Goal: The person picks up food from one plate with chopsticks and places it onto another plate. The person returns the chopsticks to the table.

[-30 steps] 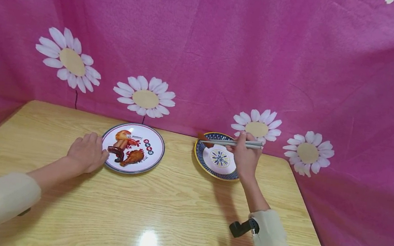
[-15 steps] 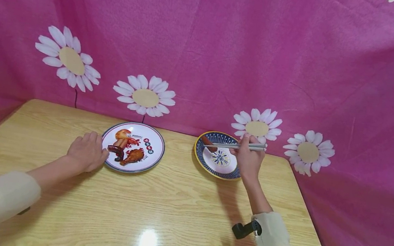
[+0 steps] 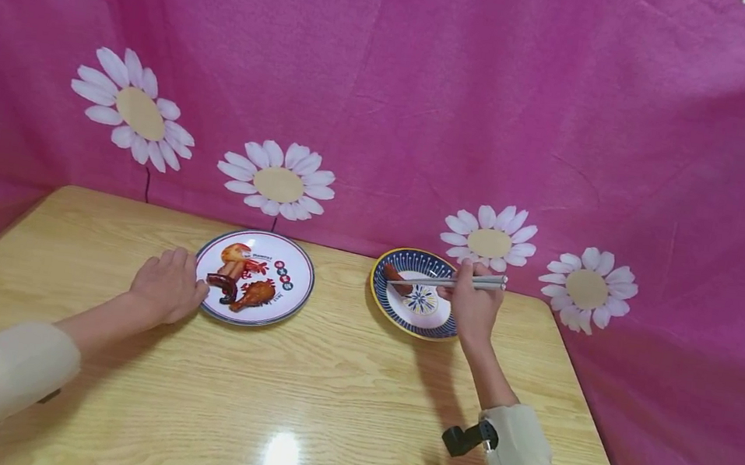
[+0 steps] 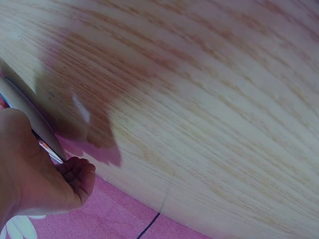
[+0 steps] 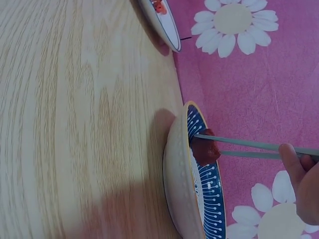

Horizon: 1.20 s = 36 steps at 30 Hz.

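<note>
My left hand [image 3: 169, 286] holds the left rim of a white plate [image 3: 293, 297] with a blue edge; the left wrist view shows its curled fingers at the plate's side. On that plate lie a drumstick [image 3: 256, 296], a dark curled piece [image 3: 224, 287] and a shrimp-like piece [image 3: 235, 252]. My right hand [image 3: 478, 309] grips grey chopsticks [image 3: 440, 281] above a blue-patterned bowl [image 3: 389, 309]. A reddish-brown piece of food [image 3: 396, 276] is inside the bowl at its far left. In the right wrist view the chopstick tips are at the food piece [image 5: 205, 151], partly overlapping it.
Both dishes stand near the back edge of a wooden table [image 3: 238, 395], with bare wood between them. A pink cloth [image 3: 396, 110] with white daisies hangs behind and along the right side. A black wrist camera [image 3: 466, 437] sits at my right sleeve.
The chopsticks have lowered the reddish-brown piece from above the bowl's far-left rim into the bowl. My right hand has shifted slightly to the right. The left hand stays at the plate.
</note>
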Tool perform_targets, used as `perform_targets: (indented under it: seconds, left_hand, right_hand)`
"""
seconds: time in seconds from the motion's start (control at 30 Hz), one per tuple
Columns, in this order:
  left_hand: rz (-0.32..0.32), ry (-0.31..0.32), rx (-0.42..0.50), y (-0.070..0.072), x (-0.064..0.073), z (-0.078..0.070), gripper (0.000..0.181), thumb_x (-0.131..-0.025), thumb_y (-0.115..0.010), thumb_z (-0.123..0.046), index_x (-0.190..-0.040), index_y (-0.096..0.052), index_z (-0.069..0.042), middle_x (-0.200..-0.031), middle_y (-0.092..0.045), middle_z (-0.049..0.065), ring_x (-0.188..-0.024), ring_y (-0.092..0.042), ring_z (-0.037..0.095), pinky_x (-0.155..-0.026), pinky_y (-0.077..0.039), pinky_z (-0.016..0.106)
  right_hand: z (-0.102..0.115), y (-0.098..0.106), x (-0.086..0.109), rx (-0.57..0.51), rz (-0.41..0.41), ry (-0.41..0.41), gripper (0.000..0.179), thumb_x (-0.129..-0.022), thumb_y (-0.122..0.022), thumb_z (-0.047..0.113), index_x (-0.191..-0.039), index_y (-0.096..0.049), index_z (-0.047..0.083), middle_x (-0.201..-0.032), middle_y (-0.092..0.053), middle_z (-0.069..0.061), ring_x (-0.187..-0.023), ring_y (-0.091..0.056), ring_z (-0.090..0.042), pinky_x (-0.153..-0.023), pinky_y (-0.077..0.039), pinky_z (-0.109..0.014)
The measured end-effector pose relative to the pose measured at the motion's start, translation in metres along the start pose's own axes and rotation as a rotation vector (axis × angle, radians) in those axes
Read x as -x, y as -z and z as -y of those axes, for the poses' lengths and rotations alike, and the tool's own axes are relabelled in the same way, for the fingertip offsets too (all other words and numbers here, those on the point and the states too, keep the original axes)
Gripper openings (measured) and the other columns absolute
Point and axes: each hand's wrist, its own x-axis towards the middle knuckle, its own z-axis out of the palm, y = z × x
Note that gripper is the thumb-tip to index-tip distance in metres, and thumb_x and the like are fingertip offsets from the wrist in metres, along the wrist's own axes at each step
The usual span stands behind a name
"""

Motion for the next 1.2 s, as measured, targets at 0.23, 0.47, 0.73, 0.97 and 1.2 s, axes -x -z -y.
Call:
perform_targets:
  seconds: [0.23,0.47,0.73,0.97,1.2]
  left_hand:
    - [0.001,0.002,0.002,0.002,0.000,-0.002,0.045,-0.096,-0.046,-0.026,-0.106,-0.045,0.019,-0.089,-0.041,0.020,-0.087,-0.047,0.036,-0.078,-0.043,0.051]
    - [-0.002,0.004,0.009,0.003,0.002,-0.003,0.043,-0.096,-0.046,-0.025,-0.103,-0.045,0.018,-0.088,-0.041,0.020,-0.086,-0.047,0.036,-0.077,-0.043,0.050]
    - [-0.001,0.004,0.007,0.003,0.001,-0.002,0.043,-0.096,-0.045,-0.024,-0.104,-0.045,0.018,-0.089,-0.041,0.021,-0.088,-0.047,0.037,-0.078,-0.043,0.051]
    - [-0.001,0.002,0.004,0.004,0.001,-0.003,0.042,-0.096,-0.046,-0.025,-0.102,-0.046,0.017,-0.089,-0.041,0.021,-0.088,-0.048,0.037,-0.077,-0.043,0.051]
    - [-0.009,0.003,0.008,0.004,0.001,-0.003,0.042,-0.096,-0.046,-0.024,-0.101,-0.046,0.017,-0.088,-0.042,0.021,-0.088,-0.048,0.037,-0.077,-0.043,0.051]
  right_hand:
    - [-0.022,0.001,-0.012,-0.033,0.022,-0.040,0.039,-0.103,-0.049,0.013,-0.084,-0.055,-0.020,-0.063,-0.063,-0.011,-0.051,-0.066,-0.011,-0.055,-0.056,-0.032]
    - [-0.038,0.001,-0.018,-0.006,0.000,-0.002,0.042,-0.103,-0.051,0.021,-0.080,-0.056,-0.013,-0.062,-0.063,-0.007,-0.049,-0.065,-0.009,-0.052,-0.055,-0.029]
    - [-0.042,0.001,-0.017,-0.013,-0.006,-0.002,0.039,-0.103,-0.052,0.022,-0.081,-0.057,-0.010,-0.063,-0.066,-0.006,-0.050,-0.065,-0.009,-0.054,-0.056,-0.029]
    - [-0.041,0.004,-0.017,-0.034,0.011,-0.040,0.036,-0.103,-0.051,0.019,-0.085,-0.056,-0.012,-0.066,-0.064,-0.008,-0.053,-0.066,-0.008,-0.056,-0.056,-0.027]
    - [-0.040,0.008,-0.017,-0.063,0.017,-0.044,0.036,-0.104,-0.050,0.018,-0.090,-0.055,-0.015,-0.066,-0.065,-0.009,-0.053,-0.066,-0.008,-0.056,-0.056,-0.027]
